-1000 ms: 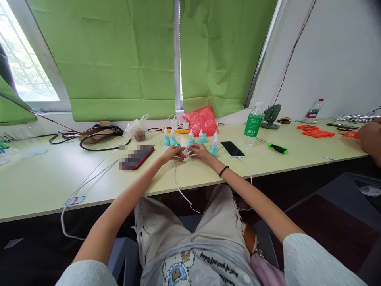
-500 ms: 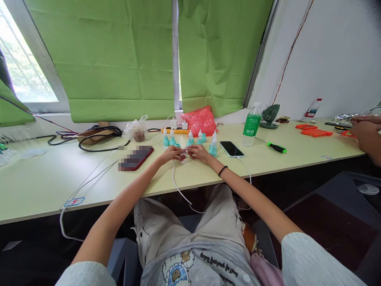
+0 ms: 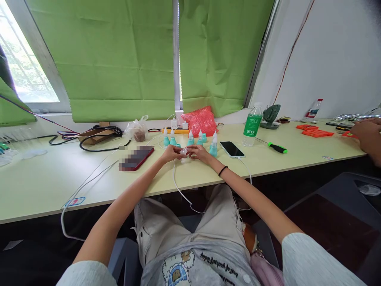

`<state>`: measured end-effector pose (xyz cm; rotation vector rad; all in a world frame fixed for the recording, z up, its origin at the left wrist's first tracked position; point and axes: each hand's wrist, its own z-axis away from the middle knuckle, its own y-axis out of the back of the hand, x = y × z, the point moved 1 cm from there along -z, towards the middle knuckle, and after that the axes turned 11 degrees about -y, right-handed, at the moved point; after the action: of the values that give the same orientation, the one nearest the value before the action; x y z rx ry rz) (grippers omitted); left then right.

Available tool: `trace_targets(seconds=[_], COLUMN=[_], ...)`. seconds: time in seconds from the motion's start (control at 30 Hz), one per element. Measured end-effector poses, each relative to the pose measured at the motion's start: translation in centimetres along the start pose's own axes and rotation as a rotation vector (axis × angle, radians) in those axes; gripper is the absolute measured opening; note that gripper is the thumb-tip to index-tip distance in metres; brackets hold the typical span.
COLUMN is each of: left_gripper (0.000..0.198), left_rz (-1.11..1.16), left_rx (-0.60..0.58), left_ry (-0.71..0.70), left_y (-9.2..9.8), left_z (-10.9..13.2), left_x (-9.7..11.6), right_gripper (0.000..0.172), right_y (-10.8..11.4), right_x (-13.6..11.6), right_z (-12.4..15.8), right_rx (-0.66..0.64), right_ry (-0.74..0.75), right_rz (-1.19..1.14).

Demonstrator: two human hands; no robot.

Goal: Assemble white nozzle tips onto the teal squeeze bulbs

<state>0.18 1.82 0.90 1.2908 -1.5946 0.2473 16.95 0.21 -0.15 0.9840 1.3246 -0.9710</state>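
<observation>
Close together over the table's middle, my left hand (image 3: pixel 174 153) and my right hand (image 3: pixel 197 151) pinch a small clear plastic piece (image 3: pixel 183 151) between their fingertips. Its exact shape is too small to tell. Just behind the hands stand several teal bulbs with pointed white tips, among them one at the left (image 3: pixel 166 138) and one to the right of my right hand (image 3: pixel 213 147). An open-topped teal part (image 3: pixel 204 138) stands among them.
Left of my hands lies a dark red phone (image 3: pixel 137 158); a white-edged phone (image 3: pixel 231 149) is at the right. Beyond are a bottle (image 3: pixel 252 125), a screwdriver (image 3: pixel 276 147), a small fan (image 3: pixel 270 116) and red bubble wrap (image 3: pixel 201 121). Another person's hand (image 3: pixel 369 133) is far right.
The fingers of both hands have shifted slightly, and the clear piece between them now shows more plainly. The things on the table have kept their places.
</observation>
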Motion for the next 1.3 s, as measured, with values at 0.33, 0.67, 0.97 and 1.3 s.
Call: trace_targets(seconds=[0.33, 0.67, 0.97, 1.3], left_gripper=[0.049, 0.043, 0.044, 0.040], left_rz=[-0.099, -0.187, -0.213, -0.119], left_rx=[0.052, 0.080, 0.066, -0.014], left_ry=[-0.040, -0.060, -0.092, -0.087], left_y=[0.01, 0.11, 0.23, 0.10], left_z=[-0.18, -0.28, -0.31, 0.00], left_x=[0.13, 0.13, -0.15, -0.09], right_gripper=[0.021, 0.024, 0.023, 0.021], right_y=[0.06, 0.26, 0.35, 0.27], right_x=[-0.10, 0.28, 0.36, 0.26], right_z=[0.12, -0.11, -0.26, -0.10], right_rx=[-0.007, -0.007, -0.003, -0.023], right_ry=[-0.007, 0.011, 0.020, 0.007], right_rz=[-0.017, -0.002, 0.010, 0.017])
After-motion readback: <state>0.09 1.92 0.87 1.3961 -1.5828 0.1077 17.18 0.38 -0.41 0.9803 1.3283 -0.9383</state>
